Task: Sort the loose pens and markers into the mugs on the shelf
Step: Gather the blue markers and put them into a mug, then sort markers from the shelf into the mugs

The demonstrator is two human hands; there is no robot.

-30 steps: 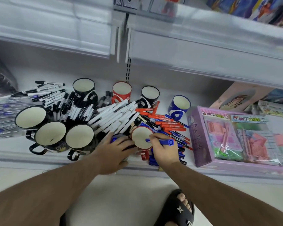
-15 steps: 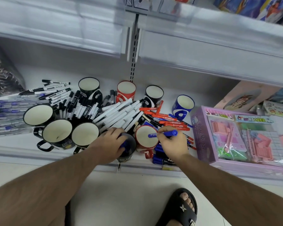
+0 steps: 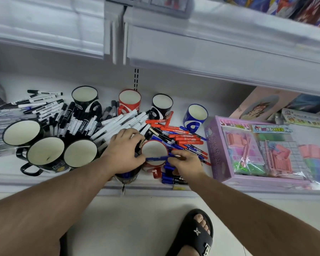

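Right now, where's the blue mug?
The blue mug stands toward the back of the shelf, right of the middle in the head view, between the pile of red markers and the purple box.

My fingers pinch a smooth plastic blue marker over a glossy red mug, cream inside; the pink toy box wears shiny clear film.

Blue marker, red mug, lilac box.
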